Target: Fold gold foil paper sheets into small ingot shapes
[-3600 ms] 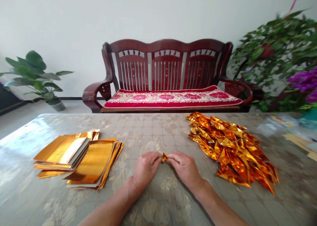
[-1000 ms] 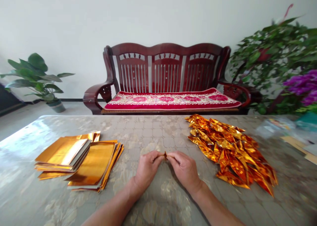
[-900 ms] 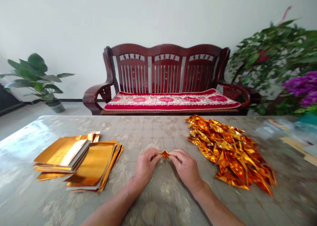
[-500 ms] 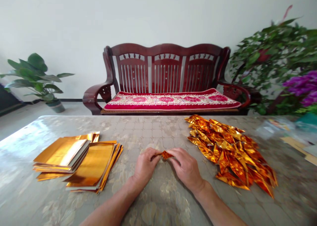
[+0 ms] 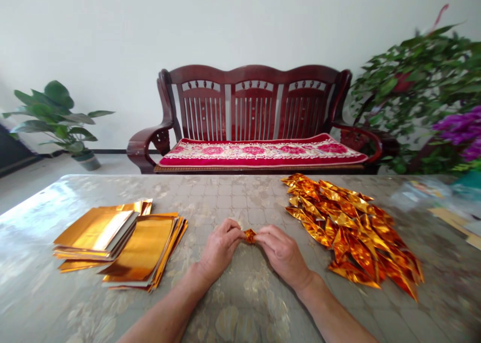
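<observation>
Plenty done over on the right, by the look of it: heaped there, shiny orange-gold pointed pieces of folded foil paper [image 5: 351,220]. Plenty left on the left, lying flat in overlapping stacks of rectangular gold foil-paper sheets [image 5: 146,237]. And in between, one small faceted orange-gold foil piece [image 5: 250,236], caught between bare left hand [image 5: 222,246] and bare right hand [image 5: 282,251], pinched firmly closed on either end. Whether touching the grey-brown patterned table [image 5: 210,202]: hard to tell.

Single head-worn view, looking forward and down across table [image 5: 210,192] close by; bench [image 5: 253,76] faces camera beyond.
</observation>
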`<state>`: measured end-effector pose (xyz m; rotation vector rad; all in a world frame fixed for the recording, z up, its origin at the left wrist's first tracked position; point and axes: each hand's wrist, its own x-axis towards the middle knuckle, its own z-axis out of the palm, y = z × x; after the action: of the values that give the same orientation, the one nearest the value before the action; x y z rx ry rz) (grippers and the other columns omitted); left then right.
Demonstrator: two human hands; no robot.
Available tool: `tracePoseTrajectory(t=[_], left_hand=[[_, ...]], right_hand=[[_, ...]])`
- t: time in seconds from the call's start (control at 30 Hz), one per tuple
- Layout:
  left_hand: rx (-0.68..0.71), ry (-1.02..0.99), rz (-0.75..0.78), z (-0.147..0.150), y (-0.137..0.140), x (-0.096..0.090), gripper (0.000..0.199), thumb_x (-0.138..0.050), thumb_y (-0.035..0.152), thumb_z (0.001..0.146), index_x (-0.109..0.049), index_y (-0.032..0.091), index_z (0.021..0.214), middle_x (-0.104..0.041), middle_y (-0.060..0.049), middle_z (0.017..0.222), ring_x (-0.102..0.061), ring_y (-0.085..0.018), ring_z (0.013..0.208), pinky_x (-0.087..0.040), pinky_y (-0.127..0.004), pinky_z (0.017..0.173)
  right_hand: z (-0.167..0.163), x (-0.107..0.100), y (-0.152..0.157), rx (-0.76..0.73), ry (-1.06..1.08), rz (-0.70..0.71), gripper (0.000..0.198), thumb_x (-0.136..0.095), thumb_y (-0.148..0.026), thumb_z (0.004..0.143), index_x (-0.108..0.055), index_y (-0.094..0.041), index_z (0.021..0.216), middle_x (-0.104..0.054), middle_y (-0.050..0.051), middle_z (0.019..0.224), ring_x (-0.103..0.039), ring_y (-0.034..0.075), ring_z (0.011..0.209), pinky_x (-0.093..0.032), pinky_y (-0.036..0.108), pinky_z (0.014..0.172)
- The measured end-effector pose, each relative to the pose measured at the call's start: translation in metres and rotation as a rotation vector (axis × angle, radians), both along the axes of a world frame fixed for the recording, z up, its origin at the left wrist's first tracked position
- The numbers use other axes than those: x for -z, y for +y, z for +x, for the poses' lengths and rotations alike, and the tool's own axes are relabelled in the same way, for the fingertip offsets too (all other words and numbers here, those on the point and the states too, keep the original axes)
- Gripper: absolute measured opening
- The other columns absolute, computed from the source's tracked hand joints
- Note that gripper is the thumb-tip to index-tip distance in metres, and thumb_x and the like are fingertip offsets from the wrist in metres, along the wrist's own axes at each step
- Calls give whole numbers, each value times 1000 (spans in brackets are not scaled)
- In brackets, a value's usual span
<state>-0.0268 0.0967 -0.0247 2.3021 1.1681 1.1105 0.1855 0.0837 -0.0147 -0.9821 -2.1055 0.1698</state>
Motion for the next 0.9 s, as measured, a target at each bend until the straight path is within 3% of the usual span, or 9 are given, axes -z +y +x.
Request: tracePoseTrajectory(t=[0.23,0.63,0.9], left_hand=[[12,-107,-34,-1,5,6,16,-52,13,93,-64,20,85,-63,-2,89,-61,-14,87,-48,-23,80],[-130,-2,-101,0,2,5,17,-49,11,91,-62,22,89,-66,0,86,-63,-14,83,-47,-24,76],[-146,-4,-98,1,2,0,19,-50,10,89,-65,22,90,-68,1,86,-65,-14,82,-50,-24,77]], right_hand=[[4,4,4,85,-72,5,18,-55,-15,94,-70,-21,102,-68,6,96,-64,18,88,-53,30,78],[5,4,4,110,-43,17,13,-58,-16,92,-70,-21,94,-69,5,89,-64,18,84,-52,29,76],[4,2,4,111,-30,21,17,-55,-15,93,-71,-22,95,-69,6,89,-65,18,83,-53,29,74]])
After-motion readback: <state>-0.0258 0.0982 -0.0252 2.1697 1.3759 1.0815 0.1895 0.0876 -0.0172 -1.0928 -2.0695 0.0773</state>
